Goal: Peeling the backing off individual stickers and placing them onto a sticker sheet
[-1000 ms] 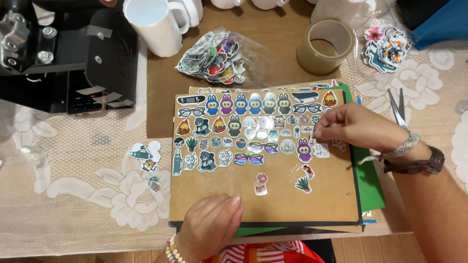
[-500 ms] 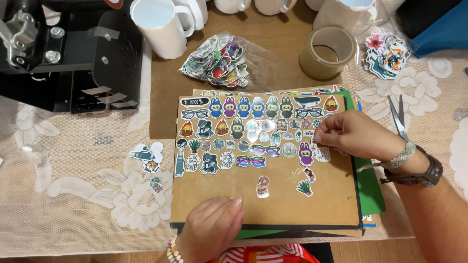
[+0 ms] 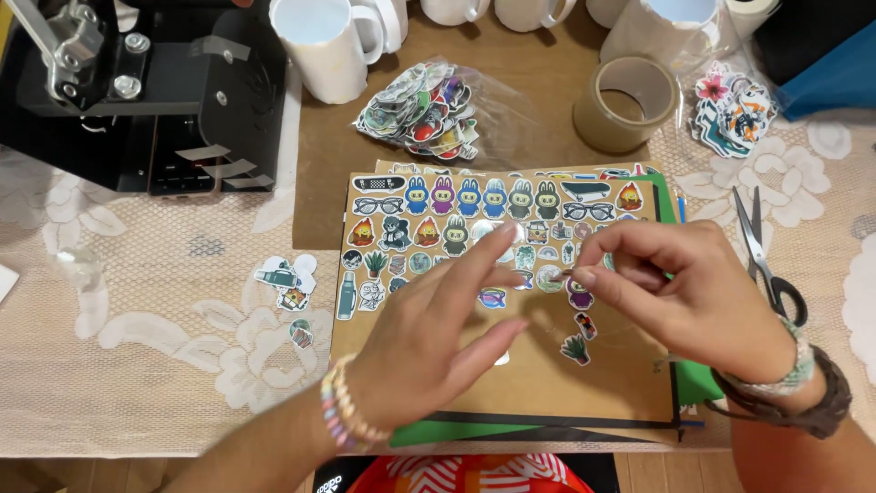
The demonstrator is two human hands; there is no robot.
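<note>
— Hovering over the brown cardboard sheet point(image 3: 511, 383), is that the left hand point(image 3: 438, 333)?

— Yes, fingers spread and apart, gripping nothing, fingertips near the rows of small stickers point(image 3: 474, 205) laid out on the sheet.

— And the right hand point(image 3: 684, 292)?

— Thumb and forefinger pinched together on a small round sticker point(image 3: 550, 277), just above the cardboard, in the middle rows.

— What lies around it?

— A cactus sticker point(image 3: 576, 348) sits alone lower on the sheet. Green paper point(image 3: 703, 383) pokes out beneath the cardboard. Scissors point(image 3: 766, 260) lie on the lace-covered surface point(image 3: 137, 347) just right of the hand. Behind the sheet are a clear bag of stickers point(image 3: 424, 110), a roll of tape point(image 3: 625, 102) and a white mug point(image 3: 324, 46). A black machine point(image 3: 146, 91) stands at the far left, with a few loose stickers point(image 3: 290, 283) near it.
</note>
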